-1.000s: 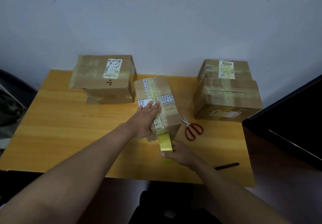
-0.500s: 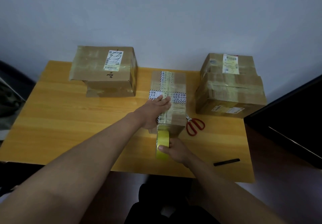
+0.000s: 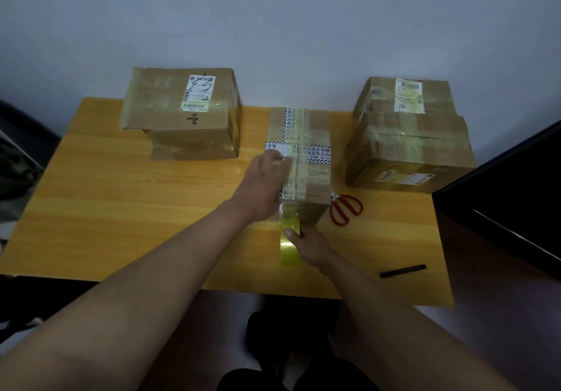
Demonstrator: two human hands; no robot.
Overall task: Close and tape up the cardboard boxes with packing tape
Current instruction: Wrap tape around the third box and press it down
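The middle box (image 3: pixel 299 159) sits at the bench (image 3: pixel 127 208) centre, its left edge hidden under the left hand (image 3: pixel 267 184), whose flat, straight fingers press the fresh tape strip. The right hand (image 3: pixel 306 244) grips the yellow tape roll (image 3: pixel 290 246) just before the box; its fingers are hidden behind the roll, only the thumb showing. Red scissors (image 3: pixel 346 208) lie beside the box

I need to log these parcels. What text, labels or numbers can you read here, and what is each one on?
Middle box, striped tape: printed Chinese characters, too blurred to quote with confidence.
Left box: white shipping label with barcode, print too small; black handwritten scrawl over and below it, illegible.
Right stacked boxes: labels on top and front, too small to read.
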